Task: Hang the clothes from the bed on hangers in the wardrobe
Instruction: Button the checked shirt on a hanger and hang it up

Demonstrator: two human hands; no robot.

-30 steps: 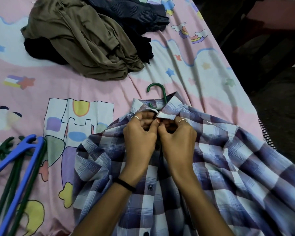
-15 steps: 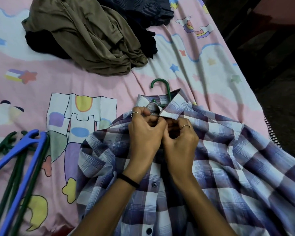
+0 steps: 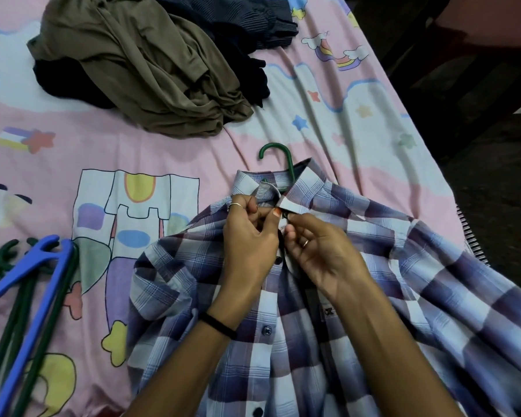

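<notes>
On the bed (image 3: 193, 152), head view: plaid shirt (image 3: 358, 296) lies flat with a green hanger (image 3: 278, 153) already inside, hook poking out past the collar. Left hand (image 3: 250, 236) and right hand (image 3: 322, 251) both pinch the placket just under the collar, looks like the top button going in. Lower buttons look undone. Not in the wardrobe yet. Left to do: olive garment (image 3: 151, 70) and dark clothes (image 3: 253, 25) piled at the head end. Spare hangers (image 3: 27, 284) lie at left.

We read no text for certain; a small label on the blue-and-white checked cotton shirt (image 3: 373, 296) is too blurred.
</notes>
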